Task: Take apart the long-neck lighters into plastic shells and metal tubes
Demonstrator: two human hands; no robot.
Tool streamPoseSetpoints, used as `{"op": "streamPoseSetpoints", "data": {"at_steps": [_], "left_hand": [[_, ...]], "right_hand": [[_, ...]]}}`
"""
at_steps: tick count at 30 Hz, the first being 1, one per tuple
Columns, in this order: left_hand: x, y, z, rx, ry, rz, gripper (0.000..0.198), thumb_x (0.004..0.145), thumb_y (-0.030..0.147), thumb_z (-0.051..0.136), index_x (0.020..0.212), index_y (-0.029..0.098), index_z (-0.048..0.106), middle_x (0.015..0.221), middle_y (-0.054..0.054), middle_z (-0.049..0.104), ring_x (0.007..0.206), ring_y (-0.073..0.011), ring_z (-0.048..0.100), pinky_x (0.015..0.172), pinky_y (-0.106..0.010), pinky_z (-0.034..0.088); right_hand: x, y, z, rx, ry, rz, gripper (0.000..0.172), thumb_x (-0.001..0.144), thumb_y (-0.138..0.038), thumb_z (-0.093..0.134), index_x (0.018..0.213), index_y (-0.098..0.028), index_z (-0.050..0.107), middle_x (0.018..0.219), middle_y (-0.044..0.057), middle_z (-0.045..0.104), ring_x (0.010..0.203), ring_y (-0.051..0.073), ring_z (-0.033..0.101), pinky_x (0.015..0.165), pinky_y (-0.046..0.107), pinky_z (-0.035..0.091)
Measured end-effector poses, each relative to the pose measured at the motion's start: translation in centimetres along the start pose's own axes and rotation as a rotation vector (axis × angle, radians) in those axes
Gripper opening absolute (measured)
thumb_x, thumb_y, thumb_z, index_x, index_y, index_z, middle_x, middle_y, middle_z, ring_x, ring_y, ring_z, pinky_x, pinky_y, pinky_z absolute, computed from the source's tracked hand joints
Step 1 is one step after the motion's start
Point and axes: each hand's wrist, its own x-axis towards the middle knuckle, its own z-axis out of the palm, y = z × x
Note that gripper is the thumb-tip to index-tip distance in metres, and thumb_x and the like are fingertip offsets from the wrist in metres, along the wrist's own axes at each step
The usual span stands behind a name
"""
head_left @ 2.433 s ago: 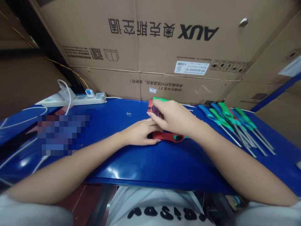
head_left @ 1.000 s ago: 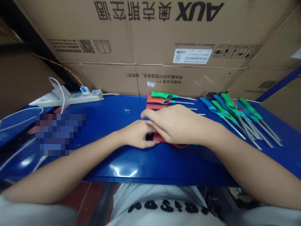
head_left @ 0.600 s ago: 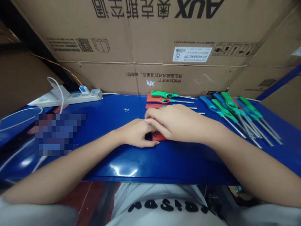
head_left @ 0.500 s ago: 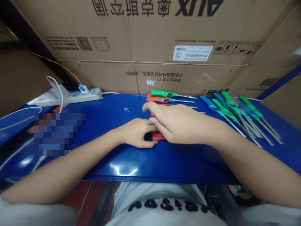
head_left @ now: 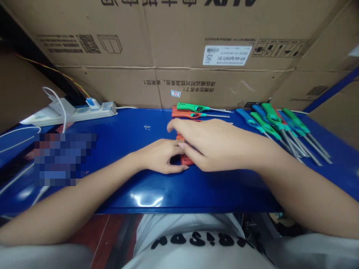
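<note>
My left hand lies at the near end of a row of long-nosed lighters, its thumb and fingers closed around the red handle of a lighter. My right hand arches over the same handle from the right, with its fingertips pressed down beside my left fingers. Whatever is between those right fingertips is hidden. Beyond the hands lie an orange lighter and a green lighter, metal tubes to the right. Other red handles in the row are mostly covered. Several tiny pale slivers rest left of the row.
A pile of green, blue and red lighters lies at the right of the blue tabletop. A white power strip with cords stands at the back left, near a blurred patch. A large cardboard sheet rises behind.
The view has shifted slightly, so the background sits a little higher and further left. Both hands keep nearly the same pose over the red lighter.
</note>
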Motion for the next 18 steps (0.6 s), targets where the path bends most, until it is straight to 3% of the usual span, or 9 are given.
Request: {"op": "streamPoseSetpoints", "data": {"at_steps": [4, 6, 8, 11, 15, 18], "left_hand": [[-0.01, 0.07, 0.03, 0.011, -0.017, -0.030, 0.025, 0.091, 0.041, 0.065, 0.102, 0.019, 0.070, 0.088, -0.004, 0.075, 0.077, -0.0189, 0.070, 0.070, -0.027, 0.053], [-0.02, 0.03, 0.11, 0.008, 0.003, -0.019, 0.026, 0.091, 0.041, 0.064, 0.102, 0.018, 0.070, 0.094, -0.005, 0.075, 0.084, -0.0205, 0.070, 0.075, -0.028, 0.054], [-0.03, -0.08, 0.23, 0.002, 0.035, 0.014, 0.026, 0.090, 0.040, 0.064, 0.103, 0.018, 0.069, 0.103, -0.007, 0.075, 0.091, -0.0223, 0.071, 0.078, -0.029, 0.055], [-0.08, -0.26, 0.38, 0.002, 0.077, 0.037, 0.024, 0.088, 0.038, 0.065, 0.100, 0.017, 0.069, 0.106, -0.008, 0.074, 0.092, -0.0235, 0.071, 0.077, -0.031, 0.056], [-0.14, -0.32, 0.41, -0.028, 0.059, 0.013, 0.024, 0.089, 0.037, 0.066, 0.104, 0.020, 0.070, 0.109, -0.006, 0.075, 0.098, -0.0233, 0.071, 0.083, -0.030, 0.056], [-0.07, -0.23, 0.31, -0.026, 0.046, 0.008, 0.026, 0.091, 0.039, 0.065, 0.108, 0.021, 0.070, 0.110, -0.007, 0.074, 0.100, -0.0233, 0.071, 0.086, -0.032, 0.056]], "right_hand": [[0.51, -0.07, 0.32, -0.126, 0.002, 0.063, 0.023, 0.100, -0.028, 0.046, 0.106, -0.013, 0.062, 0.083, 0.011, 0.071, 0.070, 0.021, 0.062, 0.059, 0.029, 0.028], [0.52, 0.16, 0.33, -0.045, -0.020, -0.039, 0.019, 0.098, -0.024, 0.048, 0.111, -0.016, 0.060, 0.091, 0.009, 0.072, 0.073, 0.019, 0.062, 0.060, 0.028, 0.029], [0.32, 0.31, 0.24, 0.038, -0.024, -0.124, 0.027, 0.095, -0.019, 0.049, 0.121, -0.018, 0.056, 0.103, 0.008, 0.072, 0.076, 0.017, 0.062, 0.060, 0.027, 0.031], [0.15, 0.12, 0.20, 0.019, 0.008, -0.151, 0.034, 0.094, -0.019, 0.049, 0.127, -0.016, 0.054, 0.112, 0.012, 0.071, 0.080, 0.019, 0.063, 0.062, 0.028, 0.032], [0.50, -0.06, 0.47, -0.096, 0.020, -0.066, 0.026, 0.099, -0.026, 0.044, 0.114, -0.014, 0.061, 0.095, 0.012, 0.073, 0.075, 0.021, 0.062, 0.062, 0.029, 0.030], [0.44, 0.36, 0.30, -0.034, -0.023, -0.071, 0.022, 0.098, -0.023, 0.047, 0.114, -0.016, 0.061, 0.091, 0.009, 0.073, 0.072, 0.018, 0.060, 0.062, 0.028, 0.030]]}}
